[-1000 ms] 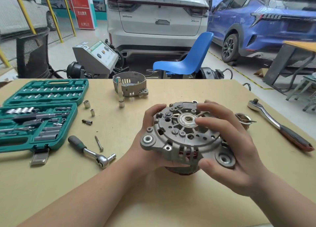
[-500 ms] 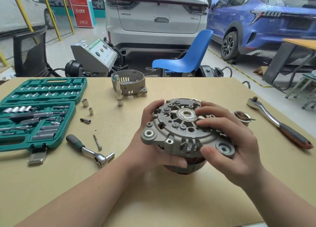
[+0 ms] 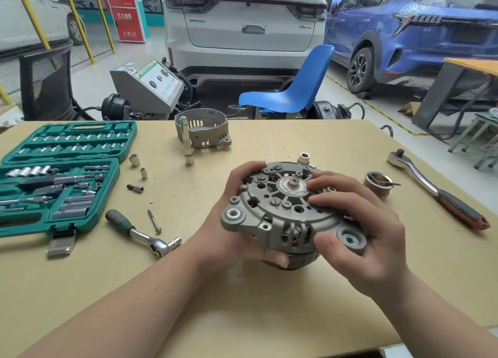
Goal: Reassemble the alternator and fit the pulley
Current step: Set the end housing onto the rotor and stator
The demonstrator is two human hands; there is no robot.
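Tabletop (image 3: 269, 317): both hands' fingers (image 3: 347, 204) grip alternator (image 3: 283, 212) mid-table, near edge bare.

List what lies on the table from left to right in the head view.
Green socket case → small ratchet → spare housing shell → alternator, held in both hands → pulley → large ratchet.
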